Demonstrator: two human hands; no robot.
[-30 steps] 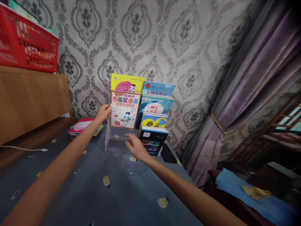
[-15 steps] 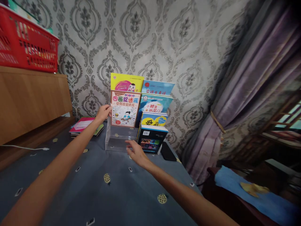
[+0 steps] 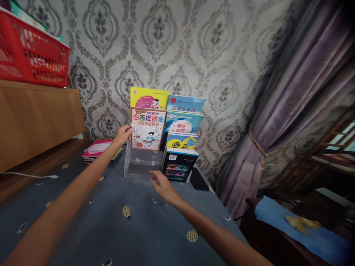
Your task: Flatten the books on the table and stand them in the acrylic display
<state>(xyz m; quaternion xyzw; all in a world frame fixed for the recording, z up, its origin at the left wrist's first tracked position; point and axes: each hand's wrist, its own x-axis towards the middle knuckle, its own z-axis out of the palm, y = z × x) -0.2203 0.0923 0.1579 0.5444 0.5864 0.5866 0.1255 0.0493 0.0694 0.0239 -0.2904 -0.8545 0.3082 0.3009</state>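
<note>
A clear tiered book rack (image 3: pixel 138 171) stands on the patterned cloth and holds several upright books. At the left edge of a brown-bordered picture book (image 3: pixel 146 129), my left hand (image 3: pixel 124 135) is closed, its fingertips pinching that edge. Behind this book rises a yellow book (image 3: pixel 149 96). My right hand (image 3: pixel 162 186) is by the rack's lower front with fingers apart, holding nothing. Close to it, on the right side, stands a black-covered book (image 3: pixel 179 166). Above that are a yellow-and-blue book (image 3: pixel 181 141), a teal book (image 3: pixel 184 122) and a light blue book (image 3: pixel 187 103).
A stack of books (image 3: pixel 97 148) lies left of the rack, partly behind my left arm. A black phone-like slab (image 3: pixel 199 180) lies at the right. There is a wooden cabinet (image 3: pixel 39 118) with a red basket (image 3: pixel 47 59), a white cable (image 3: pixel 30 174) and a purple curtain (image 3: pixel 277 122).
My right hand has shifted slightly right and down. My left hand stays at the picture book's edge, and the books keep their places.
</note>
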